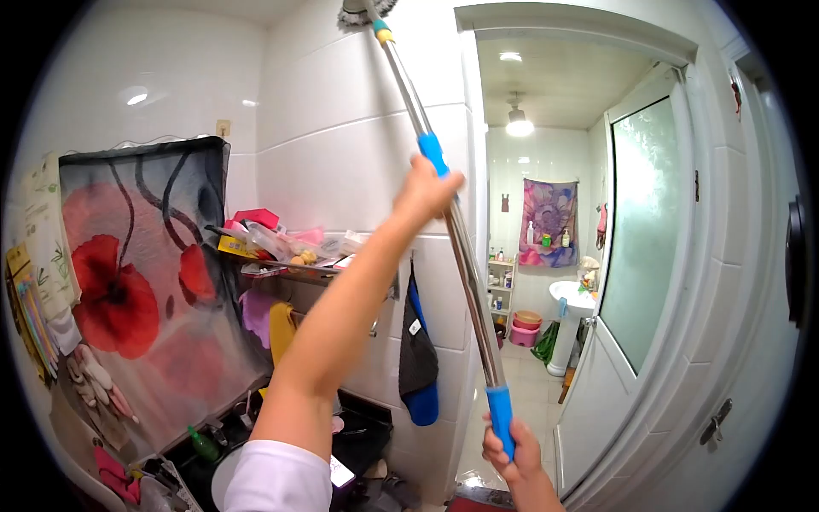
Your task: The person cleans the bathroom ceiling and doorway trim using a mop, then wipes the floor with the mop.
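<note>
Long-handled brush [467, 264] slants from upper left to lower right before the white tiled wall [333, 154], its grey bristled head [354, 15] cut off by the top edge, so contact with the tiles cannot be judged. Slightly blurred, some fingers hidden, the left hand [422, 192] wraps around the pole near the blue collar [432, 152]; farther right and lower, the right hand [516, 454] grasps the blue end grip [499, 411].
</note>
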A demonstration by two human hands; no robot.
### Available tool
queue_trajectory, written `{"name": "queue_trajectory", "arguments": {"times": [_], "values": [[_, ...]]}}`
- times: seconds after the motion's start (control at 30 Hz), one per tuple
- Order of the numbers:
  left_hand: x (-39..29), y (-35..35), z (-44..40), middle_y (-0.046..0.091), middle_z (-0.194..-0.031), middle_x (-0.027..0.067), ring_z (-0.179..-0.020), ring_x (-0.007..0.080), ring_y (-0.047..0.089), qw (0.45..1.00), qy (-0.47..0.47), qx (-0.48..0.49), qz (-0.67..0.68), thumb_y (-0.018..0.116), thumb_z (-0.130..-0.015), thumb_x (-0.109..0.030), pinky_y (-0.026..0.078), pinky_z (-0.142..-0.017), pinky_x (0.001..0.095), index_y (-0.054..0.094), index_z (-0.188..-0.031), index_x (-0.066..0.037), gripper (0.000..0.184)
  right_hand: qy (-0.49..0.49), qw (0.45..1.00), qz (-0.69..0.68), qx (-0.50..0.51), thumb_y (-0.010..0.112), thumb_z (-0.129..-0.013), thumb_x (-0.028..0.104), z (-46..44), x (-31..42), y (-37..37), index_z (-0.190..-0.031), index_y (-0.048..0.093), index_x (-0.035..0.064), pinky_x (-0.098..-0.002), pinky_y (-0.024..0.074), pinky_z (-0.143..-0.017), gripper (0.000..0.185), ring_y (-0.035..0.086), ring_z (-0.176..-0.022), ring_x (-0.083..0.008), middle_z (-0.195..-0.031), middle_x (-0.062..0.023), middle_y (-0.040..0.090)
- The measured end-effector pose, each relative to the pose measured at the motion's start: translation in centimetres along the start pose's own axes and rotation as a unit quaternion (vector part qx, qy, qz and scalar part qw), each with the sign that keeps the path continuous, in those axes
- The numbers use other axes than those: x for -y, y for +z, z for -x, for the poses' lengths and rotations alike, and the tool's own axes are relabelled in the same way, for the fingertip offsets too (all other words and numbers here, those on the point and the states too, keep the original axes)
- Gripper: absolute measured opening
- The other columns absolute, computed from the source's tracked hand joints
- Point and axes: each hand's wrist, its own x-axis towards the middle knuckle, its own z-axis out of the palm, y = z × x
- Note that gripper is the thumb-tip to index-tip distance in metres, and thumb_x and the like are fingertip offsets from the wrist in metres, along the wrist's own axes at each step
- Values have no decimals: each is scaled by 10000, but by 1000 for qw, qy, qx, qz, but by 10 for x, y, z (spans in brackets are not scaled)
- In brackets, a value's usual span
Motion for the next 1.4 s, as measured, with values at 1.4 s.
{"name": "queue_trajectory", "arguments": {"times": [1.4], "values": [[75, -25, 62, 610, -809, 214, -727, 328, 636, 994, -36, -82, 63, 570, -736, -303, 511, -688, 400, 427, -975, 60, 458, 13, 982, 174, -76, 567, -879, 441, 13, -40, 1, -1058, 529, -62, -219, 334, -411, 536, 390, -419, -86, -611, -65, 503]]}}
